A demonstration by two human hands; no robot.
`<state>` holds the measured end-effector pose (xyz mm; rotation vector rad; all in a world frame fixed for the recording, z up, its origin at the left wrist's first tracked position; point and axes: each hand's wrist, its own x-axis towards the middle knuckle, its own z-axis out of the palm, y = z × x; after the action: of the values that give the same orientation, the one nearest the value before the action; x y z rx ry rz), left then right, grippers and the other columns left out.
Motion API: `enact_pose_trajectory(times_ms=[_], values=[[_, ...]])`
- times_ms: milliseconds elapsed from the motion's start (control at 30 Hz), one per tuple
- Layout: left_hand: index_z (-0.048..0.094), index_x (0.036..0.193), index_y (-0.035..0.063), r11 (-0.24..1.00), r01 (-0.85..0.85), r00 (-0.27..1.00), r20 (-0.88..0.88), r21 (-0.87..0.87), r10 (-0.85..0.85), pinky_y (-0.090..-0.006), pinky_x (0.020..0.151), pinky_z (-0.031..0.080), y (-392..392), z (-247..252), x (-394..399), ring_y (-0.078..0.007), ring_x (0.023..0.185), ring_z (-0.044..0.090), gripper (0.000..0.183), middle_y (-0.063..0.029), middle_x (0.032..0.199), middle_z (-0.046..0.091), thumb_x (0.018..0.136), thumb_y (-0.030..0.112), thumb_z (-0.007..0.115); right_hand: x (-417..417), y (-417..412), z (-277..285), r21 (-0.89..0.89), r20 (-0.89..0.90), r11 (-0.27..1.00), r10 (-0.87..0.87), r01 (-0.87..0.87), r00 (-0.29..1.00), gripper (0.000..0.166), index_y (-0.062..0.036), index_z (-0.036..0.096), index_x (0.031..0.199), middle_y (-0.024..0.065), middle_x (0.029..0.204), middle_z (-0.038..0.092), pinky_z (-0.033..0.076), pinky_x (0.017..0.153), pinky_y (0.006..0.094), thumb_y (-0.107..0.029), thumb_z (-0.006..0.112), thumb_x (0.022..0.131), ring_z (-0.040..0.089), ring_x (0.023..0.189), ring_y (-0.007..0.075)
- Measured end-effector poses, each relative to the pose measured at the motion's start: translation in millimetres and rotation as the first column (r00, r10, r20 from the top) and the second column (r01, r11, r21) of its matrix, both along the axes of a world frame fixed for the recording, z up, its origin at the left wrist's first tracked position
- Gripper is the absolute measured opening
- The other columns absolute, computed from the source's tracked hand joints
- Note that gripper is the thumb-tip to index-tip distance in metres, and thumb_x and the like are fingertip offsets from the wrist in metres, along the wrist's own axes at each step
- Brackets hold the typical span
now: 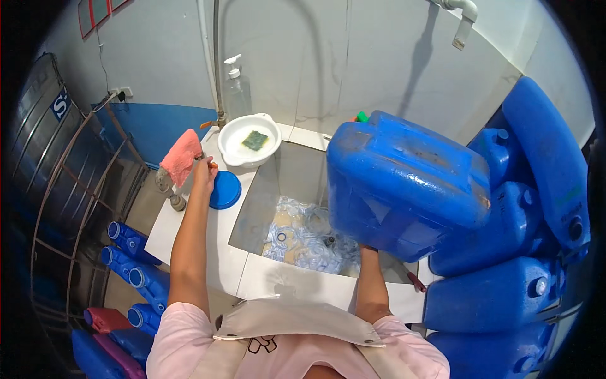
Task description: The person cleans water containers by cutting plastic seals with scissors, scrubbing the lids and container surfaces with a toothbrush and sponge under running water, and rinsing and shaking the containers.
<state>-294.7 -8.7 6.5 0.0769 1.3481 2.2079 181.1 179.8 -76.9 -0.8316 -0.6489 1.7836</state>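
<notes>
My left hand [204,171] is at a tap beside the sink, its fingers around the orange handle [214,166]. A pink cloth [182,156] is wrapped over the pipe just beyond it. On the right, a large blue plastic jerrycan [407,189] is held up, tilted, above the sink [303,166]. Mostly hidden under the can, my right hand [368,248] supports it from below. Clear plastic bottles [307,237] lie in the bottom of the sink. Next to my left forearm, a round blue lid [225,190] rests on the white tiled counter [222,265].
A white basin [227,137] with a green scouring pad [255,140] stands behind the lid, near a pump bottle [236,94]. Blue jerrycans [478,298] are stacked at the right. More containers [142,279] stand on the left floor by a metal tank [42,142].
</notes>
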Motion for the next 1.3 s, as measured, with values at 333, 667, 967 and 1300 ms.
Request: enact_pose_trajectory(times_ms=[333,667,967,1300], values=[[0.038,0.123,-0.0044,0.979,-0.185,0.969,-0.148,0.086,0.197,-0.0338,0.086,0.047,9.1,41.1,9.0,-0.0247,0.089,0.055,0.039,-0.0184,0.104,0.051,0.087,0.008,0.044,-5.2,1.6,-7.0,0.002,0.022,1.0,0.018,-0.018,1.0,0.042,-0.0025,0.059,0.096,0.0161,0.095,0.06,0.046,0.076,0.0404,-0.039,0.054,0.076,0.059,0.086,0.0273],[0.005,0.14,-0.0026,0.784,-0.43,0.627,-0.773,-0.447,-0.096,-0.0384,0.109,0.016,10.5,23.5,39.7,-0.0403,0.134,0.015,0.077,-0.028,0.144,0.012,0.08,0.007,0.052,-8.7,-0.4,-5.9,0.009,0.041,0.999,0.043,-0.043,0.998,0.043,-0.0031,0.057,0.099,0.0152,0.098,0.059,0.045,0.078,0.0397,-0.04,0.052,0.078,0.057,0.089,0.0266],[0.01,0.137,-0.0081,0.762,-0.433,0.62,-0.773,-0.481,-0.136,-0.0404,0.109,0.015,5.5,21.4,23.8,-0.0416,0.134,0.014,0.079,-0.0334,0.141,0.015,0.073,0.007,0.053,-10.1,-5.2,-5.0,0.007,0.027,0.998,0.062,-0.062,0.998,0.044,-0.0037,0.055,0.103,0.0144,0.101,0.058,0.044,0.08,0.0391,-0.04,0.05,0.079,0.056,0.092,0.0259],[0.012,0.137,-0.005,0.777,-0.38,0.669,-0.729,-0.503,-0.145,-0.0382,0.109,0.017,11.0,29.9,35.8,-0.0392,0.134,0.017,0.076,-0.0297,0.142,0.017,0.073,0.006,0.051,-5.2,-2.0,-6.3,0.01,0.028,0.998,0.054,-0.054,0.998,0.045,-0.0044,0.053,0.107,0.0135,0.104,0.057,0.044,0.082,0.0384,-0.041,0.049,0.081,0.055,0.094,0.0251]])
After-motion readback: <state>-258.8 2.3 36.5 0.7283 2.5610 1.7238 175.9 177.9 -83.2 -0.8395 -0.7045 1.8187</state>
